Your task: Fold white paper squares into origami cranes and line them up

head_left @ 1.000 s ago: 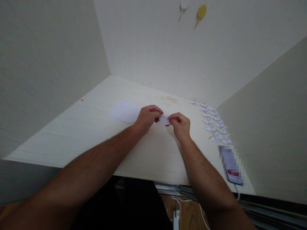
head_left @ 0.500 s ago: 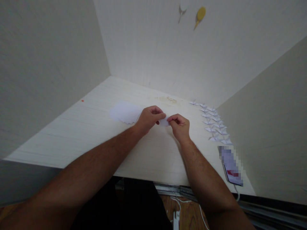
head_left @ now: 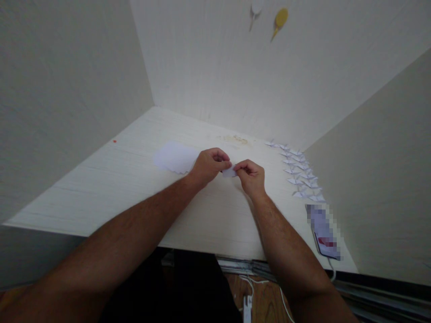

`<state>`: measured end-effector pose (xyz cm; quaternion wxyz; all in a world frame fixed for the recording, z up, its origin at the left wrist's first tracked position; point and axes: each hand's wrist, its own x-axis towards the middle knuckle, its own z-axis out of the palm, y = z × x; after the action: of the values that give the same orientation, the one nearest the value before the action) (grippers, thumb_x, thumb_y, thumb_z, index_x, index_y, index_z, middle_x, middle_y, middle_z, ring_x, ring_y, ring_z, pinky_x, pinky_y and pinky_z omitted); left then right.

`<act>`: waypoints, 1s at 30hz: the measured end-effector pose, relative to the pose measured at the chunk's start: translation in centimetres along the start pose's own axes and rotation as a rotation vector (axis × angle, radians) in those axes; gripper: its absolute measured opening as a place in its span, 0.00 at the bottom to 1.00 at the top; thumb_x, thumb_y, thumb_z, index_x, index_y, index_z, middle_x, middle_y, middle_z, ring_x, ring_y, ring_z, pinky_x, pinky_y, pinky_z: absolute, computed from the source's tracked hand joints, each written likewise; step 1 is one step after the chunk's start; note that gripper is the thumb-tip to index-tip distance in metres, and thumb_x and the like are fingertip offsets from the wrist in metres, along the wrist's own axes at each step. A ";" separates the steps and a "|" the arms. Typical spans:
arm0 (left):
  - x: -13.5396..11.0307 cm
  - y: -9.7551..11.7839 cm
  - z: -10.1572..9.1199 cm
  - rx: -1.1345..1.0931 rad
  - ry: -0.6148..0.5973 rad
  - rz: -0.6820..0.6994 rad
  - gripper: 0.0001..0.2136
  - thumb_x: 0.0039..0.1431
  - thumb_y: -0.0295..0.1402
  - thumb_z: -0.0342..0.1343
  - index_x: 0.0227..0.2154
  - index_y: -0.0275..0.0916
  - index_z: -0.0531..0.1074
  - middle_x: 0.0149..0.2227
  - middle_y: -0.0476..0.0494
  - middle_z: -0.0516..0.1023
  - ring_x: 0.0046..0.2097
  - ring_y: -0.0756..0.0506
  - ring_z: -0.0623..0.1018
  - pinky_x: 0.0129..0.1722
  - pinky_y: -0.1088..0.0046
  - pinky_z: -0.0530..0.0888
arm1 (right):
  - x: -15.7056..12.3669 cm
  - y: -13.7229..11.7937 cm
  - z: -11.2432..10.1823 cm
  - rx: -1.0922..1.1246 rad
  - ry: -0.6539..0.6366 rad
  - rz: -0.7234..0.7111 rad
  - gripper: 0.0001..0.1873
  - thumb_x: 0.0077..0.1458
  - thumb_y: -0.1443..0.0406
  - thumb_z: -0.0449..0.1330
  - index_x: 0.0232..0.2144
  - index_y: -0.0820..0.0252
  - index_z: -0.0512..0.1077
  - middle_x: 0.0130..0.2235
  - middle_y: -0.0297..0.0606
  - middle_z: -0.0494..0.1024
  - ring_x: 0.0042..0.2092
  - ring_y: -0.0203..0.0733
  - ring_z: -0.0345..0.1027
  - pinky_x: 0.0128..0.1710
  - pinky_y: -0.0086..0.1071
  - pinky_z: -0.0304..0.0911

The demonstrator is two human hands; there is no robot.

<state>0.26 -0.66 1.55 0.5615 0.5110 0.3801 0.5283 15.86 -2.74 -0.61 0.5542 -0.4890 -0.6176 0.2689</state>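
Note:
My left hand [head_left: 209,164] and my right hand [head_left: 249,177] meet over the middle of a pale wooden desk [head_left: 117,179]. Both pinch a small folded piece of white paper [head_left: 229,172] between thumb and fingertips, just above the desk top. Most of the paper is hidden by my fingers. A loose stack of white paper sheets [head_left: 175,157] lies on the desk just left of my left hand.
Several small folded paper cranes [head_left: 299,172] sit in rows at the right of the desk, by the right wall. A phone [head_left: 323,233] with a cable lies near the front right corner. Walls close in the desk on three sides. Two objects [head_left: 269,18] hang on the back wall.
My hands have drawn closer together, and less of the folded paper shows between them. The arms have barely moved.

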 end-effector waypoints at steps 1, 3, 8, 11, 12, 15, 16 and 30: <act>0.0 0.0 0.0 0.008 0.001 0.000 0.09 0.38 0.28 0.66 0.24 0.35 0.72 0.22 0.50 0.74 0.24 0.53 0.71 0.26 0.75 0.68 | 0.0 -0.1 0.0 0.010 -0.002 0.004 0.06 0.44 0.69 0.57 0.22 0.57 0.74 0.20 0.29 0.71 0.23 0.32 0.62 0.24 0.28 0.61; 0.1 -0.1 -0.1 0.027 0.005 0.003 0.09 0.39 0.28 0.66 0.24 0.35 0.72 0.22 0.50 0.74 0.24 0.52 0.71 0.26 0.75 0.67 | -0.1 -0.3 0.1 0.053 -0.013 0.026 0.05 0.44 0.68 0.57 0.22 0.57 0.74 0.20 0.29 0.72 0.23 0.32 0.64 0.25 0.28 0.64; 0.3 -0.5 -0.5 0.080 0.034 0.062 0.09 0.41 0.30 0.66 0.25 0.35 0.72 0.23 0.50 0.75 0.24 0.52 0.71 0.25 0.75 0.67 | 0.0 -1.0 0.4 0.264 -0.035 0.126 0.09 0.43 0.65 0.62 0.32 0.55 0.72 0.21 0.25 0.72 0.23 0.33 0.67 0.26 0.30 0.70; 0.4 -0.5 -0.6 0.125 0.052 0.131 0.08 0.43 0.30 0.66 0.25 0.36 0.72 0.23 0.50 0.75 0.25 0.53 0.71 0.25 0.76 0.66 | 0.1 -1.3 0.4 0.296 -0.030 0.203 0.13 0.43 0.61 0.65 0.34 0.57 0.72 0.23 0.28 0.75 0.23 0.34 0.69 0.24 0.30 0.69; 0.4 -0.5 -0.6 0.141 0.058 0.151 0.08 0.44 0.30 0.65 0.25 0.36 0.72 0.22 0.50 0.74 0.24 0.53 0.70 0.25 0.76 0.66 | 0.2 -1.4 0.5 0.283 -0.030 0.224 0.13 0.43 0.60 0.66 0.32 0.58 0.73 0.23 0.30 0.76 0.23 0.34 0.70 0.24 0.30 0.69; 0.3 -0.6 -0.5 0.167 0.067 0.194 0.07 0.45 0.30 0.65 0.25 0.37 0.72 0.22 0.51 0.74 0.24 0.53 0.70 0.24 0.76 0.66 | 0.2 -1.3 0.6 0.242 -0.026 0.250 0.12 0.43 0.58 0.67 0.27 0.60 0.73 0.23 0.35 0.78 0.24 0.36 0.71 0.24 0.29 0.68; 0.3 -0.6 -0.5 0.168 0.065 0.205 0.07 0.45 0.30 0.65 0.26 0.37 0.72 0.22 0.51 0.74 0.24 0.53 0.70 0.24 0.76 0.66 | 0.2 -1.3 0.6 0.235 -0.022 0.249 0.12 0.43 0.58 0.67 0.27 0.60 0.73 0.23 0.35 0.78 0.23 0.36 0.71 0.24 0.30 0.67; 0.5 -0.8 -0.6 0.195 0.004 0.241 0.07 0.45 0.29 0.65 0.26 0.37 0.72 0.23 0.51 0.75 0.25 0.52 0.71 0.25 0.76 0.66 | 0.0 -0.9 0.5 0.124 -0.005 0.171 0.09 0.46 0.59 0.66 0.24 0.59 0.74 0.20 0.31 0.74 0.22 0.33 0.66 0.25 0.30 0.66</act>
<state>-0.10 0.01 0.69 0.4410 0.6040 0.3667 0.5534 15.12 -3.01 0.09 0.5570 -0.5041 -0.5571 0.3540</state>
